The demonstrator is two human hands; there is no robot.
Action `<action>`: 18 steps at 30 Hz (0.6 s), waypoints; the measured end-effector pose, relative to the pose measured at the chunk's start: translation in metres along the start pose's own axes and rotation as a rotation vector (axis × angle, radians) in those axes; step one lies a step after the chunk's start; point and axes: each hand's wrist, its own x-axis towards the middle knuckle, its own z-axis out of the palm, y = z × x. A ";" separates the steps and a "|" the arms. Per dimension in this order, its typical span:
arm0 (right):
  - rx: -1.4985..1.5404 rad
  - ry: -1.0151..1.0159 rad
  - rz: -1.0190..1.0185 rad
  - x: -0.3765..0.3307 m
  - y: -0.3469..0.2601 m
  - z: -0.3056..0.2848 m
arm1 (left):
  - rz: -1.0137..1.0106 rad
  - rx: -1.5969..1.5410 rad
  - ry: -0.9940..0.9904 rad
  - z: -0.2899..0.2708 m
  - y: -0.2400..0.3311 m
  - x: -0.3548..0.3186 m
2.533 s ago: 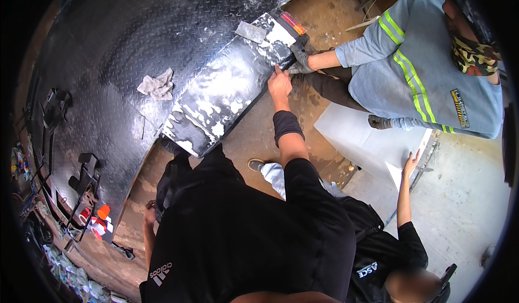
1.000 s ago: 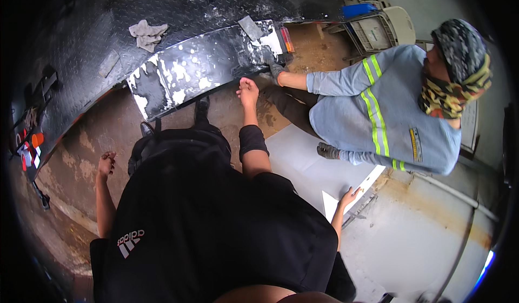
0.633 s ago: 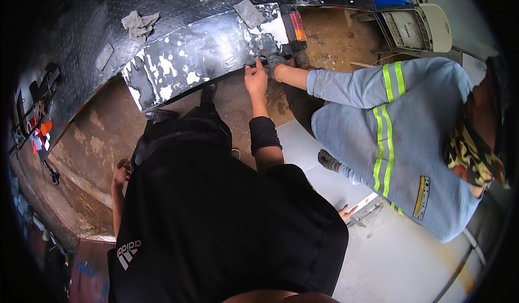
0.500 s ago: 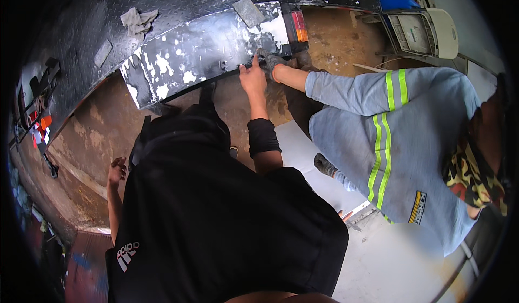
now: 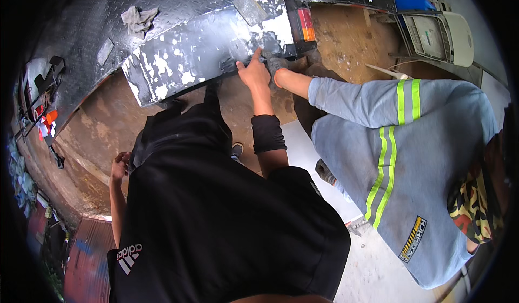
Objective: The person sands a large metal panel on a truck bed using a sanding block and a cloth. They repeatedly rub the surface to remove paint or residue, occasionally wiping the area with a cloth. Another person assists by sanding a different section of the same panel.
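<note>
The head view looks steeply down from the left of two fisheye cameras worn on the person's head, facing forward past the wearer's black top [image 5: 227, 211], which lies nearest and fills the lower middle, to the patchy metal panel [image 5: 203, 41] farther off at upper centre (straight edges bow toward the rim), and wide enough to take in a co-worker [image 5: 421, 141] close at right
</note>
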 end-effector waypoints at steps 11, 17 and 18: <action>-0.099 0.025 -0.068 0.007 0.002 0.010 | 0.078 -0.066 0.033 0.017 -0.030 -0.004; -0.121 0.031 -0.064 0.004 0.002 0.007 | 0.222 -0.076 -0.057 0.029 -0.047 0.002; -0.128 0.036 -0.062 0.005 0.003 0.007 | 0.217 -0.060 -0.066 0.029 -0.047 0.003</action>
